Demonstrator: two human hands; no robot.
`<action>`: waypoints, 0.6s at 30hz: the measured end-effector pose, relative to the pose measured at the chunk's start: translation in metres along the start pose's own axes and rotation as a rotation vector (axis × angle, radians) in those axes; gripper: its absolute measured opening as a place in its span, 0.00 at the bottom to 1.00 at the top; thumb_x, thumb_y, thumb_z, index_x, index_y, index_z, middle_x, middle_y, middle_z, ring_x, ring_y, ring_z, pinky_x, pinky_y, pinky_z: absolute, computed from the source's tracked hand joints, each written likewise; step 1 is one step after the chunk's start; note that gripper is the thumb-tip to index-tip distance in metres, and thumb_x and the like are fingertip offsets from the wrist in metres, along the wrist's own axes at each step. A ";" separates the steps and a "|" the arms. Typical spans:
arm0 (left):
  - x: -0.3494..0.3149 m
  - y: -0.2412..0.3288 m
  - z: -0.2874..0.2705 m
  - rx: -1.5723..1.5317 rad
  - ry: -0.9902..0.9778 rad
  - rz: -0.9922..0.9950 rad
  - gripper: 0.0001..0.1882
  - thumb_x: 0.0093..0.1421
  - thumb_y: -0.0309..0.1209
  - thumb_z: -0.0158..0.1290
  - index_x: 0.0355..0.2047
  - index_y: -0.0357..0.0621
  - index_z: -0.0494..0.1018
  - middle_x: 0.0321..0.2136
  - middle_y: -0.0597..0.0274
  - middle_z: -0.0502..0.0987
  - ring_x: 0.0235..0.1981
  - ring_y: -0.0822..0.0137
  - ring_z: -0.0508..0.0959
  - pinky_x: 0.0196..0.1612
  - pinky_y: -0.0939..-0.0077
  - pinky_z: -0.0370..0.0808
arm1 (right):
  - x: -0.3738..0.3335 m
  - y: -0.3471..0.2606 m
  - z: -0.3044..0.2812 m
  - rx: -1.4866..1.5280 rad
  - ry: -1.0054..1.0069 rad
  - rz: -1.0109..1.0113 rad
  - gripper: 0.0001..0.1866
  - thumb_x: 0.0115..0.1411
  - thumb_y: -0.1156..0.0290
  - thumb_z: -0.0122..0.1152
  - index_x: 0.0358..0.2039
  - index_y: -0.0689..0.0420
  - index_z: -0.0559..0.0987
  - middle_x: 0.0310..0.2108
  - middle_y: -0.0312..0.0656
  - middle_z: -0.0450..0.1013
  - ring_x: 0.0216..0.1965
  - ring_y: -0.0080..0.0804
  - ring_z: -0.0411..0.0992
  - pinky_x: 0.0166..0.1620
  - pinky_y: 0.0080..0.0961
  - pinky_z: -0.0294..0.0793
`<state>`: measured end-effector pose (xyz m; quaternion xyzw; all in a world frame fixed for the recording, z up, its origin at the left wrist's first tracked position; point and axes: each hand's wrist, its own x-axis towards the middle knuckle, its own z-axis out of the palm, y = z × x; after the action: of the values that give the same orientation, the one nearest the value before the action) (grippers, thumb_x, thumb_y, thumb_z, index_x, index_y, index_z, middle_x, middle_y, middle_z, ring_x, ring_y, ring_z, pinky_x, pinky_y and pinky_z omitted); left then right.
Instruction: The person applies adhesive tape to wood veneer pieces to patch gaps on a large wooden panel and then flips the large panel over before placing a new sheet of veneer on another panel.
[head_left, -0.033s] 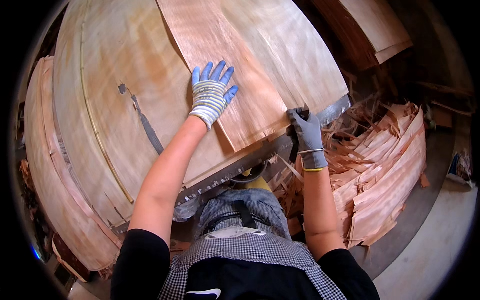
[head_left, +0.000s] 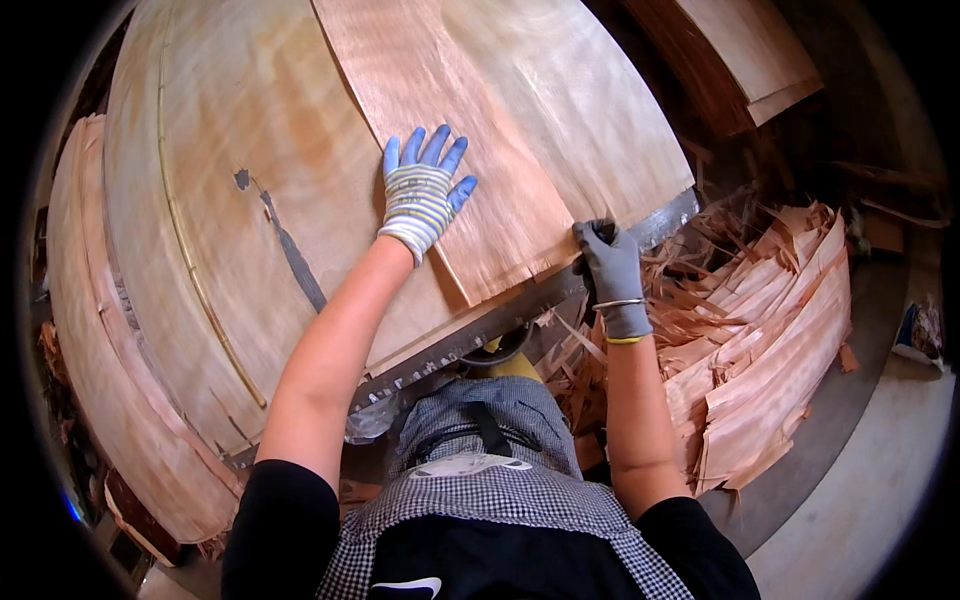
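A reddish strip of wood veneer [head_left: 490,180] lies over a wide pale veneer sheet [head_left: 270,110] on the table. My left hand [head_left: 423,195], in a striped glove with blue fingers, presses flat on the strip's left edge with its fingers spread. At the strip's near right corner, my right hand [head_left: 610,262] is in a grey glove with its fingers curled closed. Whether they pinch the veneer edge or a small tool is hidden. Below the veneer runs the table's dark metal edge [head_left: 470,335].
Torn veneer scraps [head_left: 765,350] are heaped to the right of the table. A thin yellowish rod [head_left: 195,270] runs along the left of the sheet, near a dark grey split [head_left: 290,250]. More stacked veneer [head_left: 740,50] stands at the far right.
My right hand has shifted very slightly, and the dark tip that stuck up above its fingers shows less. My left hand and the strip stay nearly in place.
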<state>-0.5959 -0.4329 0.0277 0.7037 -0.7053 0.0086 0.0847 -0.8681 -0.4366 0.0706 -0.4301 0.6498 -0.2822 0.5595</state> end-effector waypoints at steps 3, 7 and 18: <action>-0.007 0.011 -0.003 -0.007 0.002 0.008 0.31 0.56 0.50 0.51 0.60 0.57 0.65 0.62 0.60 0.63 0.63 0.52 0.59 0.64 0.47 0.45 | 0.003 0.017 0.001 -0.582 0.154 -0.166 0.15 0.52 0.63 0.65 0.30 0.64 0.79 0.24 0.52 0.76 0.26 0.42 0.76 0.33 0.34 0.73; -0.009 0.016 -0.004 0.017 -0.007 -0.003 0.32 0.56 0.50 0.51 0.60 0.57 0.65 0.62 0.61 0.63 0.63 0.54 0.59 0.65 0.47 0.43 | 0.000 0.021 0.001 -0.679 0.147 -0.177 0.12 0.52 0.66 0.63 0.31 0.62 0.78 0.28 0.53 0.76 0.32 0.48 0.75 0.36 0.35 0.73; 0.034 -0.013 0.000 -0.257 -0.172 0.434 0.24 0.60 0.32 0.44 0.58 0.43 0.65 0.60 0.53 0.64 0.61 0.55 0.64 0.65 0.59 0.55 | -0.022 -0.006 0.075 -0.697 -0.007 -0.354 0.17 0.61 0.57 0.54 0.34 0.61 0.73 0.28 0.57 0.73 0.30 0.58 0.72 0.33 0.45 0.70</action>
<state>-0.5826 -0.4665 0.0311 0.5178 -0.8396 -0.1227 0.1093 -0.7935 -0.4111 0.0702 -0.7007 0.6207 -0.1353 0.3247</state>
